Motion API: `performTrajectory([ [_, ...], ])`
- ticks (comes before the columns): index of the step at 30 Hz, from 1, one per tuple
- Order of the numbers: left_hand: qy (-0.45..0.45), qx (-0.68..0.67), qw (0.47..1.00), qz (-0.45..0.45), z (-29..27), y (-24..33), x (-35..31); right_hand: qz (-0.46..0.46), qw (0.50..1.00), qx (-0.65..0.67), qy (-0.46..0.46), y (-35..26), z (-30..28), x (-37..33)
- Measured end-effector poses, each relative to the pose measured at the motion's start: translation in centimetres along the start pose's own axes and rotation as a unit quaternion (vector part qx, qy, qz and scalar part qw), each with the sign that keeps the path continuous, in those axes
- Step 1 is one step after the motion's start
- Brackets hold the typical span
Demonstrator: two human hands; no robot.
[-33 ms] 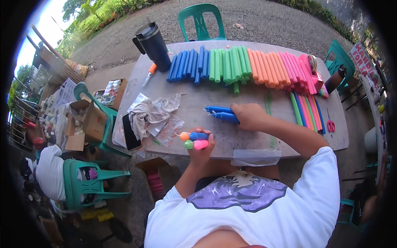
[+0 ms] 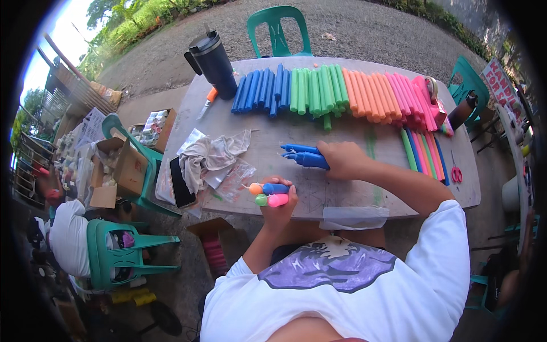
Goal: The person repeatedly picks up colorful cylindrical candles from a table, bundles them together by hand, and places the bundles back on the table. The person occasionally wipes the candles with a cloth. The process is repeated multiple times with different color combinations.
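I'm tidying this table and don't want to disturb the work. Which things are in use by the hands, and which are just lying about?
In use:
- left hand gripping short blue and pink candles
- right hand on a bundle of blue candles
- rows of coloured candles behind

Lying about:
- black tumbler
- crumpled cloth
- phone
- red scissors
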State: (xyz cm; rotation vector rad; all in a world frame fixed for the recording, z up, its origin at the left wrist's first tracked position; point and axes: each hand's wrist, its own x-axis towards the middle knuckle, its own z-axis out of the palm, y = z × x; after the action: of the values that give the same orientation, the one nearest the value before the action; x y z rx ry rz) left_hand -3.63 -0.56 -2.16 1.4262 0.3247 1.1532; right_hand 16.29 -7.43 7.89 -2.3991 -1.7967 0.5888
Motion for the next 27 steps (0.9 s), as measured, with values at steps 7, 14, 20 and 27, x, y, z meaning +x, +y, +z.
performTrajectory([
  [7,0.005,-0.015,0.999,-0.052,0.3,0.1,0.0,0.085,0.948,0.249,0.18,-1.6,-6.7,15.8],
  [14,-0.016,-0.005,1.0,0.002,-0.1,-0.5,0.6,0.223,0.954,0.174,0.103,-3.0,-8.4,26.8],
  [20,-0.027,-0.043,0.999,-0.009,-0.5,-1.4,0.1,0.216,0.94,0.134,0.229,-3.8,-6.6,26.7],
  [27,-0.022,-0.037,0.999,-0.007,-0.1,-1.5,-0.3,0.195,0.959,0.032,0.206,-3.7,-8.8,24.0],
])
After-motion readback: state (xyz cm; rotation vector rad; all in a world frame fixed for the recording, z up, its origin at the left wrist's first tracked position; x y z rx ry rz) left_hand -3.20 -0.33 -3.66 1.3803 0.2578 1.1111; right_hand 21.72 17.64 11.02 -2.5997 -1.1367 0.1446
